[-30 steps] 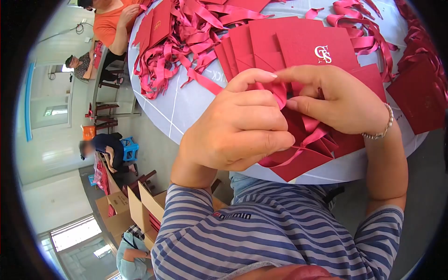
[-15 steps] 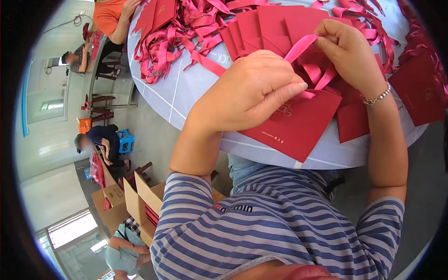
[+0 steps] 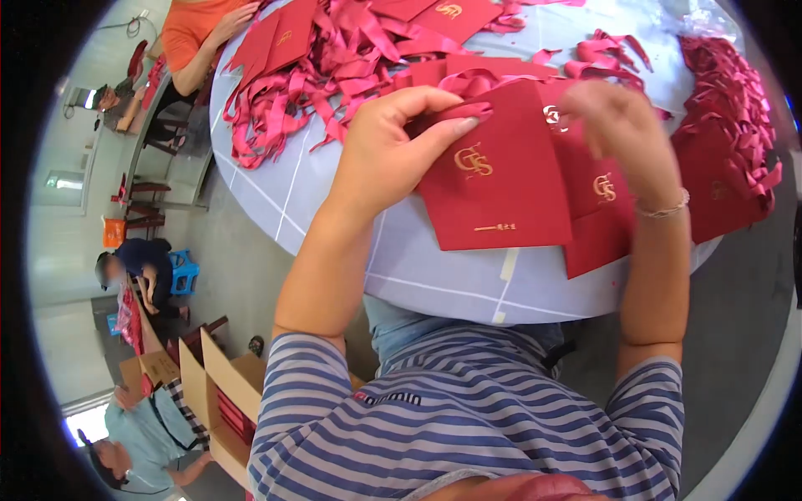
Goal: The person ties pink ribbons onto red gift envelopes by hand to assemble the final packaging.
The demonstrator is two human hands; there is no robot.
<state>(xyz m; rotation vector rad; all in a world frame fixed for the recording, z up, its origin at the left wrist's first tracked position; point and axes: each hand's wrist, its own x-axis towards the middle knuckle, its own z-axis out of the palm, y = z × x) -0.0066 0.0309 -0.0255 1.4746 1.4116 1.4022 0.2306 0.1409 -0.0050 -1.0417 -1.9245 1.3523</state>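
Note:
My left hand pinches the top left corner of a red bag with gold lettering, its ribbon bunched under the thumb. The bag hangs flat over the near edge of the round table. To its right is my right hand, raised above other red bags and blurred by motion, so its fingers cannot be made out clearly. Pink ribbons lie just behind the held bag.
A heap of red ribbons and bags covers the table's far left, and another pile its right. Beyond stand a person in orange, a seated person, a person in light blue and open cardboard boxes.
My right hand has let go of the ribbon and moved off it. The bag in my left hand now hangs straighter, its ribbon lowered. The person in light blue has leaned into fuller view.

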